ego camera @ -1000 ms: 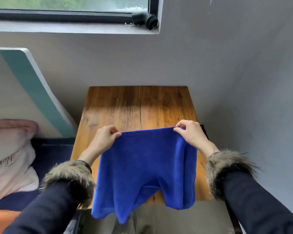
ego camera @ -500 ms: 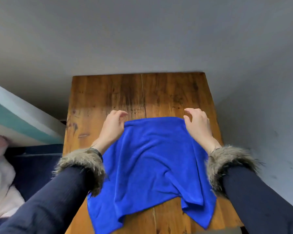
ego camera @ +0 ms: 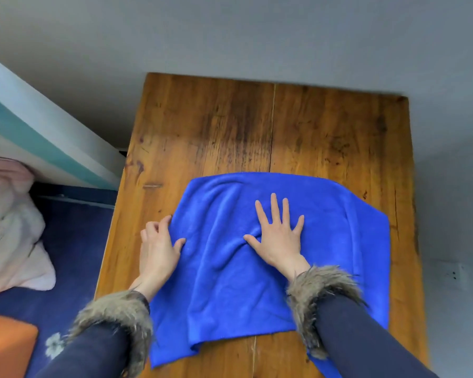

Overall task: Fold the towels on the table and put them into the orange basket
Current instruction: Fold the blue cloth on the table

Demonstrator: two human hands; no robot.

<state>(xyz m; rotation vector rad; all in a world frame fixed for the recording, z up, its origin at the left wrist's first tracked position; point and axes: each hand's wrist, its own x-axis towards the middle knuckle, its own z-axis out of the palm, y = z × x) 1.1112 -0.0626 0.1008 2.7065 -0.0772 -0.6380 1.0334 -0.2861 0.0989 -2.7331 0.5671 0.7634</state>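
A blue towel (ego camera: 325, 241) lies spread on the wooden table (ego camera: 230, 126), wrinkled in the middle. My right hand (ego camera: 277, 236) rests flat on the towel's centre with fingers spread. My left hand (ego camera: 157, 246) lies at the towel's left edge, fingers loosely curled, thumb touching the cloth; whether the fingers pinch the edge I cannot tell. An orange corner of the basket (ego camera: 3, 347) shows at the bottom left, below the table's level.
A bed with a dark blue cover (ego camera: 74, 241) stands left of the table, with a pink-white pillow (ego camera: 8, 236) on it and a white and teal board (ego camera: 38, 137) behind. Grey walls close the far and right sides.
The towel, held up by its top corners a second ago, now lies flat on the table. Both hands let go of the corners; the right one moved onto the towel's middle.
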